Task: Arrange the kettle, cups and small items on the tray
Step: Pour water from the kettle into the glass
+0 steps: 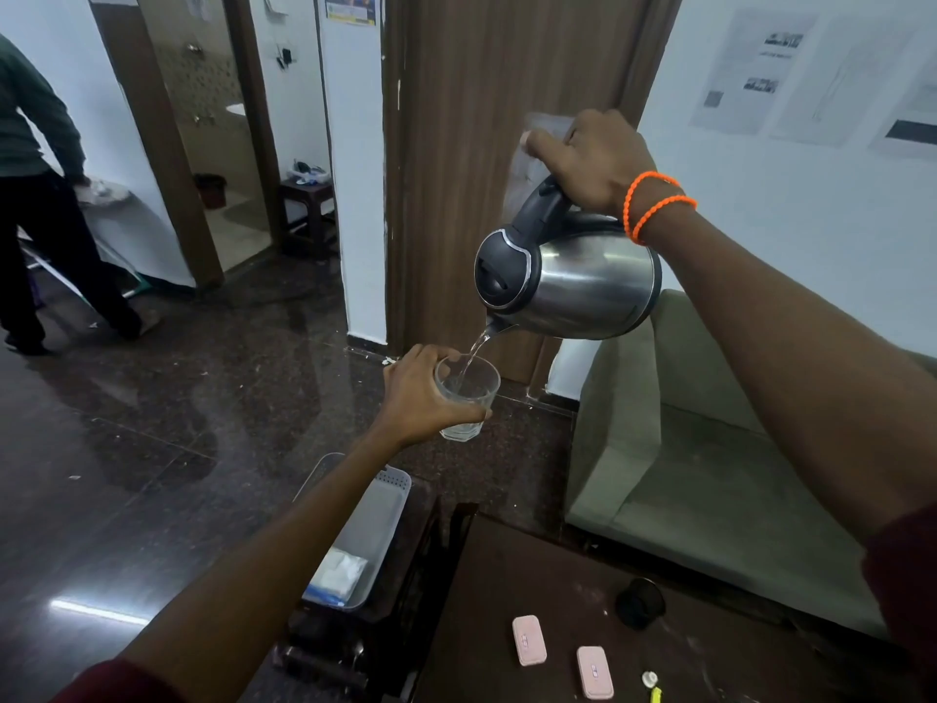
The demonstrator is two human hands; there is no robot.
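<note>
Grey tray (400, 487) half behind left forearm (284, 540)

My kettle (583, 281) is shiny steel with a black lid and handle, and my glass (466, 395) is clear. Two orange bands (654, 205) ring my right wrist. Two pink cases (529, 640) lie on the dark brown table (507, 575); the tray (385, 504) is pale grey.

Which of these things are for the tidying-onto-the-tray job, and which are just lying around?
For the job:
kettle, gripped by the right hand, pouring water
glass cup, held by the left hand
grey tray
two pink cases on the brown table
small black cap

Just lying about:
green sofa
small stool
wall papers
</note>
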